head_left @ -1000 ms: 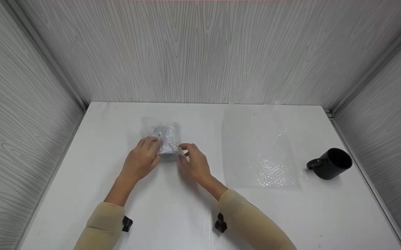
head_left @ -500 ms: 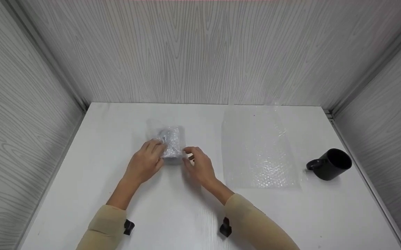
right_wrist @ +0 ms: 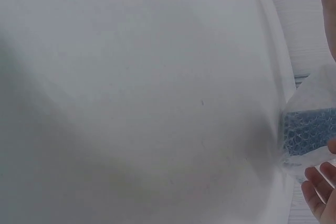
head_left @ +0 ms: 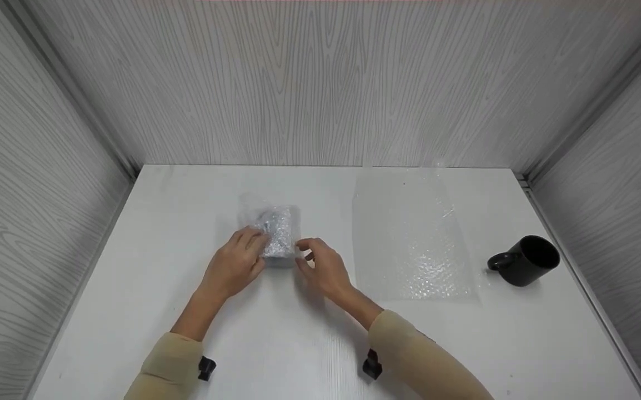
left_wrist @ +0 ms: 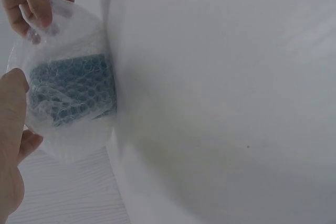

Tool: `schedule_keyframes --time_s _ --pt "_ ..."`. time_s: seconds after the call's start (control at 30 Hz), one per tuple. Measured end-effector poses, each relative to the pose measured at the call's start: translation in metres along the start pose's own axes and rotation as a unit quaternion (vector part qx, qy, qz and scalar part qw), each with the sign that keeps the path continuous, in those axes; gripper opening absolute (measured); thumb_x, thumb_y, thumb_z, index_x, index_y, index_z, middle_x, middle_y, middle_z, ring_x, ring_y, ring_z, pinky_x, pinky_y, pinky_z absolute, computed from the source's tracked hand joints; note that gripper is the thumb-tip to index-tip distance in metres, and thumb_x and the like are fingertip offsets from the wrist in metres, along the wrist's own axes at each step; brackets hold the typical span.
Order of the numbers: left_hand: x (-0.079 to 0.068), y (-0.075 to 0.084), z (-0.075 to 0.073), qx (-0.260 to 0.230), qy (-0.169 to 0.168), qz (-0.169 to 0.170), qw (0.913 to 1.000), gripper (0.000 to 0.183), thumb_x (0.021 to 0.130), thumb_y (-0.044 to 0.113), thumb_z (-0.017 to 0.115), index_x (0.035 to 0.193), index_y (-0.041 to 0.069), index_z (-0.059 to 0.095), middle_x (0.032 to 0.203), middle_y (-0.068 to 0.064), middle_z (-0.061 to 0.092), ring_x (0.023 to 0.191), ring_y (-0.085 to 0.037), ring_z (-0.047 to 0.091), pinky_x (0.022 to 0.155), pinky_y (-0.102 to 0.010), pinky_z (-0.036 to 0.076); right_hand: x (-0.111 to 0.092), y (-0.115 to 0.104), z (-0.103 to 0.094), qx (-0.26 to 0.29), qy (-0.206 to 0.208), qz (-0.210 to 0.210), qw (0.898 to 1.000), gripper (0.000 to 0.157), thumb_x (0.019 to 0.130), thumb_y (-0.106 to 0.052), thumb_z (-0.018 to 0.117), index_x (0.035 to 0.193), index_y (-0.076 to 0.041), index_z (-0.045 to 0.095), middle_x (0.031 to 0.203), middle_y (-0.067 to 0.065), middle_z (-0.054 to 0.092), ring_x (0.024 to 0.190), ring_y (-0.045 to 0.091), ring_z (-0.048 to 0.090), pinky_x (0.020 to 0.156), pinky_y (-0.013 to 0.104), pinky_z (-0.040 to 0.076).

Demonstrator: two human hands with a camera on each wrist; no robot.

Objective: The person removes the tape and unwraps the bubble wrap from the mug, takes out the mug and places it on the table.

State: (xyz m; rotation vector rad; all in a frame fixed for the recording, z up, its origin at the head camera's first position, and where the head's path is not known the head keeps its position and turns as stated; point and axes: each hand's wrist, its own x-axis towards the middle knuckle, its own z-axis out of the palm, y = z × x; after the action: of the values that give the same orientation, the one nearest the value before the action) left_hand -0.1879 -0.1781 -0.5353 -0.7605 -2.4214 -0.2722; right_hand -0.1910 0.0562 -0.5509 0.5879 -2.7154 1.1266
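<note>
A blue object (left_wrist: 73, 87), its kind hidden, shows through the bubble wrap (head_left: 283, 228) folded around it on the table's left-centre part. My left hand (head_left: 235, 262) holds the left side of this bundle, fingers bent over the top and thumb lower down. At the right edge, my right hand (head_left: 325, 268) pinches the wrap between thumb and fingers; the left wrist view shows clear film there, at the fingers (left_wrist: 39, 14). In the right wrist view the bundle (right_wrist: 307, 129) is partly cut off by the frame's edge.
A flat sheet of bubble wrap (head_left: 404, 239) lies right of the hands, its far end reaching the back wall (head_left: 320, 83). Beyond it, a black mug (head_left: 526, 261) lies tilted near the table's right edge, handle to the left. Side walls (head_left: 37, 222) flank the white table (head_left: 276, 344).
The wrapped bundle has shifted a little to the right and towards me, with both hands moving along with it. The flat sheet and the mug have stayed in place.
</note>
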Motion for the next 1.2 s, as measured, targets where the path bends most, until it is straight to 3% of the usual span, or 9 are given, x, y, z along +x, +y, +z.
schedule_keyframes --time_s 0.33,0.5,0.7,0.83,1.03,1.2 --pt "-0.002 0.006 0.0 -0.003 0.008 0.007 0.9999 0.04 0.083 0.004 0.076 0.123 0.005 0.068 0.119 -0.012 0.07 0.12 -0.032 0.069 0.099 -0.035 0.061 -0.008 0.001 -0.008 0.005 -0.016 -0.003 1.0 0.031 0.098 -0.011 0.073 0.128 -0.01 0.065 0.12 0.008 0.074 0.1 0.021 0.076 0.088 0.034 0.061" --pt "-0.003 0.011 -0.001 0.008 -0.007 0.007 0.9999 0.041 0.084 0.006 0.077 0.124 0.005 0.067 0.121 -0.012 0.069 0.121 -0.032 0.069 0.101 -0.036 0.06 -0.011 0.001 -0.014 0.022 -0.029 -0.004 0.999 0.033 0.098 -0.014 0.074 0.129 -0.009 0.065 0.123 0.01 0.074 0.101 0.025 0.077 0.089 0.036 0.062" --pt "-0.002 0.016 -0.003 0.045 -0.019 0.013 0.9987 0.051 0.089 0.031 0.082 0.128 0.005 0.062 0.125 -0.014 0.064 0.123 -0.033 0.066 0.103 -0.036 0.06 -0.007 0.002 -0.029 0.022 -0.051 0.01 0.998 0.039 0.097 -0.033 0.074 0.129 -0.01 0.068 0.128 0.01 0.073 0.105 0.031 0.076 0.089 0.042 0.063" --pt "-0.003 0.02 -0.003 0.035 -0.019 -0.009 0.9992 0.059 0.091 0.044 0.081 0.13 0.005 0.06 0.126 -0.014 0.062 0.123 -0.033 0.065 0.103 -0.037 0.059 -0.002 0.003 -0.04 0.014 -0.059 0.019 0.998 0.042 0.098 -0.036 0.072 0.13 -0.01 0.068 0.129 0.011 0.073 0.108 0.033 0.075 0.091 0.045 0.063" --pt "-0.003 0.034 -0.006 0.015 -0.012 -0.067 0.9976 0.064 0.093 0.047 0.078 0.134 0.0 0.06 0.127 -0.018 0.064 0.119 -0.034 0.068 0.096 -0.042 0.062 0.006 0.003 -0.051 -0.009 -0.053 0.005 0.999 0.04 0.1 -0.034 0.071 0.131 -0.008 0.067 0.129 0.012 0.073 0.11 0.032 0.075 0.093 0.045 0.062" --pt "-0.002 0.045 -0.007 0.021 0.003 -0.083 0.9963 0.065 0.092 0.047 0.079 0.133 0.0 0.061 0.126 -0.018 0.064 0.117 -0.034 0.068 0.093 -0.041 0.063 0.016 -0.003 -0.058 -0.017 -0.059 -0.009 0.998 0.043 0.102 -0.034 0.069 0.135 -0.008 0.066 0.132 0.014 0.072 0.115 0.033 0.073 0.097 0.047 0.061"
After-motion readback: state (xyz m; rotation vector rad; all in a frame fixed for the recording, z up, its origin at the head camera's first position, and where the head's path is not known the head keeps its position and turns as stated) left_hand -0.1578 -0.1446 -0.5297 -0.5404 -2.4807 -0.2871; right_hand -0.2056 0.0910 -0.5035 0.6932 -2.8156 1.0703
